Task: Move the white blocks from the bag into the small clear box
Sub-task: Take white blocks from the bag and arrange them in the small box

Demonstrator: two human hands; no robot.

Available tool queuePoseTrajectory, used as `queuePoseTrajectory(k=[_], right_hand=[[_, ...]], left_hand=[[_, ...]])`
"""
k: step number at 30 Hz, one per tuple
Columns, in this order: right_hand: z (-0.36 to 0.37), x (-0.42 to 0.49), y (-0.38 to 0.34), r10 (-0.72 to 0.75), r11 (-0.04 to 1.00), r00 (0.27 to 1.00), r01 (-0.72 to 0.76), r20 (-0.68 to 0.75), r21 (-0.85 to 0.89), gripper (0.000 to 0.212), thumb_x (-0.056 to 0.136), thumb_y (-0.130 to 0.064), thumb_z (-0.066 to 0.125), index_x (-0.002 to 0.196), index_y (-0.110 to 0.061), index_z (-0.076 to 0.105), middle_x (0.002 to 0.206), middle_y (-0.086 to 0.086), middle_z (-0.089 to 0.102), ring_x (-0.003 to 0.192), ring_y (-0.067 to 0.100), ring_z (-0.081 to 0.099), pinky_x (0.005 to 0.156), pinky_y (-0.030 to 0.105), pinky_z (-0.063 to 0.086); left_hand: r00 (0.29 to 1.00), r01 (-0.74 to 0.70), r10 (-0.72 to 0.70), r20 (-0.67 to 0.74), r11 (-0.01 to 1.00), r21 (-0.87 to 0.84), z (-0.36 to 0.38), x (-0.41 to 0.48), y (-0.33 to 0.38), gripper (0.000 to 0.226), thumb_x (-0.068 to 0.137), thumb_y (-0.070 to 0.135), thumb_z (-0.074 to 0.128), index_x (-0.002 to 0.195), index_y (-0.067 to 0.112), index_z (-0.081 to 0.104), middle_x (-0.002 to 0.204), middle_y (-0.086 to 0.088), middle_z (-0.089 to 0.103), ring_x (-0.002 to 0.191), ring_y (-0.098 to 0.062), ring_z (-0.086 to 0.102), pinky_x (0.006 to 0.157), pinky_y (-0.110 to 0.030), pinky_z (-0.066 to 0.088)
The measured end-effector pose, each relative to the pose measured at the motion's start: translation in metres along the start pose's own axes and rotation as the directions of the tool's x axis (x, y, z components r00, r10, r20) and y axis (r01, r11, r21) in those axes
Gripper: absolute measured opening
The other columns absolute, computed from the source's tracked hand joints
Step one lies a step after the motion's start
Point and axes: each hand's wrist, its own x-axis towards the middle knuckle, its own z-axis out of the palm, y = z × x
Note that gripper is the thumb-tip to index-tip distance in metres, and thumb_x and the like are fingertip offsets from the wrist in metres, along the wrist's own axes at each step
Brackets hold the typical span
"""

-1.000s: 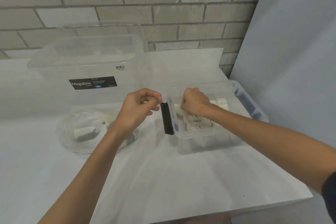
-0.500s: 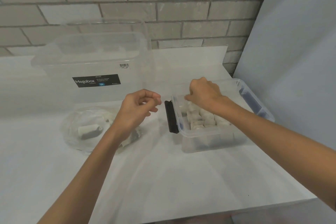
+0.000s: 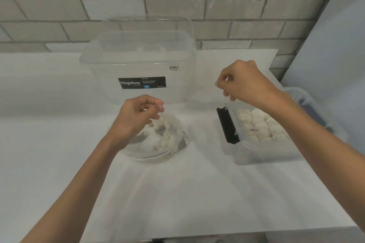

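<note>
Where the bag [image 3: 178,144] lies open mid-table, the left hand [image 3: 139,117] hovers at its eleven o'clock, fingers loosely curled and nothing visibly held. The white blocks [image 3: 165,134] inside look light, soft and a little crumbly, so pinch one gently by its long sides. At the bag's three o'clock, the right hand [image 3: 244,83] hangs above the small clear box [image 3: 266,154], which is nearly full. Its fingertips are bunched, but I cannot tell if they pinch a block.

A: What do we see of the person?
B: We see a left forearm [image 3: 85,183] and right forearm [image 3: 325,152], bare along their visible length, ending in a bare left hand [image 3: 138,116] and right hand [image 3: 243,81].
</note>
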Motion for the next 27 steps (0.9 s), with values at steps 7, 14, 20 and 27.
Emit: queuePoseTrajectory(k=[7,14,20,27], right_hand=[[0.054,-0.006,-0.086,-0.173,0.967,0.975,0.141,0.14,0.213,0.016,0.089,-0.018,0.058,0.077,-0.017,0.069,0.064,0.002,0.069,0.049,0.012,0.065,0.049,0.013,0.048],[0.139,-0.005,-0.115,-0.153,0.98,0.905,0.087,0.396,0.178,0.026,0.09,-0.003,0.048,0.098,-0.009,0.072,0.089,0.005,0.065,0.066,0.018,0.06,0.055,0.016,0.049],[0.164,-0.006,-0.108,0.014,0.992,0.914,-0.063,0.406,0.108,0.037,0.088,0.002,0.044,0.113,-0.014,0.066,0.111,0.012,0.061,0.067,0.015,0.057,0.057,0.021,0.047],[0.153,-0.023,-0.117,0.076,0.893,0.952,-0.198,0.297,0.405,0.019,0.087,-0.006,0.055,0.1,-0.014,0.066,0.072,0.007,0.073,0.054,0.018,0.066,0.065,0.037,0.06]], left_hand=[[0.986,-0.016,-0.033,0.166,0.957,0.29,-0.039,0.015,-0.028,0.016,0.087,0.003,0.057,0.087,0.012,0.071,0.082,-0.003,0.072,0.072,-0.013,0.067,0.068,-0.021,0.052],[0.946,-0.175,-0.141,0.293,0.54,0.823,-0.03,0.042,-0.075,0.041,0.094,0.034,0.054,0.125,0.006,0.056,0.126,-0.01,0.058,0.118,-0.025,0.053,0.093,-0.031,0.044],[0.96,-0.205,-0.063,0.274,0.51,0.835,-0.032,0.044,-0.097,0.038,0.097,0.039,0.047,0.112,0.007,0.059,0.115,-0.012,0.061,0.103,-0.028,0.06,0.077,-0.032,0.045],[0.95,-0.207,0.098,0.295,0.908,0.365,-0.053,0.035,-0.081,0.017,0.08,0.023,0.076,0.078,0.01,0.065,0.081,-0.006,0.067,0.073,-0.017,0.059,0.062,-0.022,0.046]])
